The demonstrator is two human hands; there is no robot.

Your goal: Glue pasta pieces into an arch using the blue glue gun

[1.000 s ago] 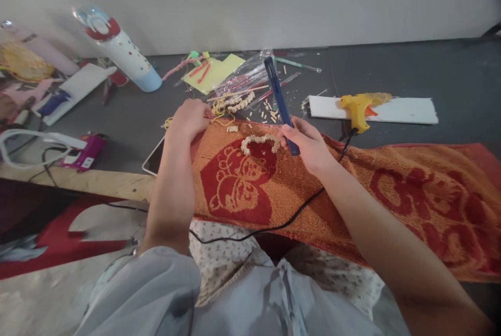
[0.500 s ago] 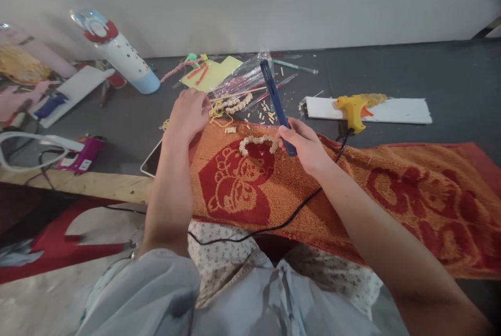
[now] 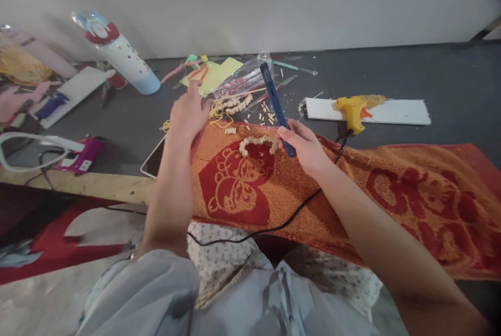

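Observation:
My right hand grips the lower end of a long dark blue utility knife, which points up and away from me. Just left of it an arc of small pale wooden pieces lies on an orange and red towel. My left hand reaches past the towel's far edge, fingers spread, over yellow cord and a short row of cut wooden bits. It holds nothing that I can see.
A yellow glue gun rests on a white board, its black cable running across the towel. A white and blue bottle, yellow paper, plastic wrap, a tablet corner and a wooden plank lie around.
My left hand has moved farther forward off the towel and opened its fingers over the yellow cord. The right hand with the knife has barely moved.

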